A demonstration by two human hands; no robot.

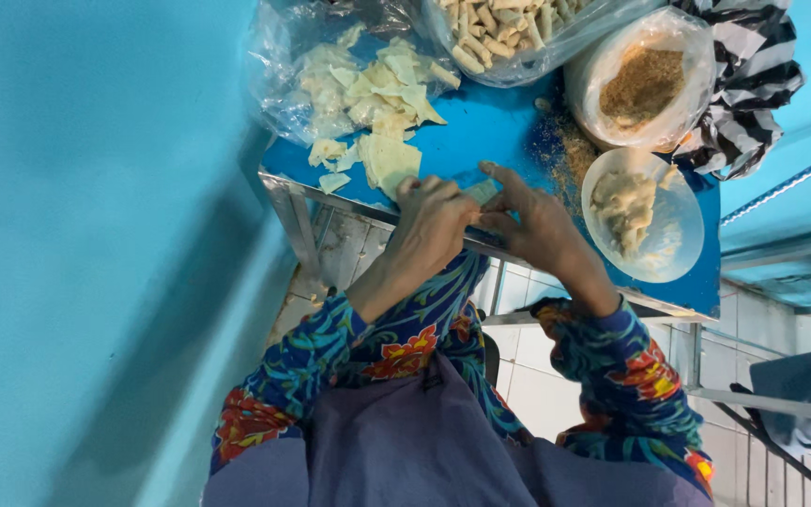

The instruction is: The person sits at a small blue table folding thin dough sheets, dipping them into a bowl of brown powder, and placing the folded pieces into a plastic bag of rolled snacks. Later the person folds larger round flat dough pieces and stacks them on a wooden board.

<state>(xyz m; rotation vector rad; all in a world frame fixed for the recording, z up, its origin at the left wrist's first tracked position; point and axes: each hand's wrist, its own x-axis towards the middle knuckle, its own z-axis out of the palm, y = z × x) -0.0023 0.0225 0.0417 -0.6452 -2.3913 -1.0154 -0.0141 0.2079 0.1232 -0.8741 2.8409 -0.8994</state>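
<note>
My left hand (pixel 432 223) and my right hand (pixel 537 221) meet at the near edge of a blue table (pixel 481 131). Together they pinch a small pale wrapper sheet (pixel 482 192), folding or rolling it between the fingertips. Just left of my left hand lies a stack of thin pale wrapper sheets (pixel 389 161). To the right of my right hand stands a clear bowl (pixel 645 216) with pale filling in it. My sleeves are blue with a flower print.
A clear bag of loose wrapper pieces (pixel 349 80) lies at the table's back left. A bag of finished rolls (pixel 504 33) sits behind. A bowl of brown crumbs (pixel 645 84) stands at the back right, with crumbs spilled beside it. A turquoise wall is on the left.
</note>
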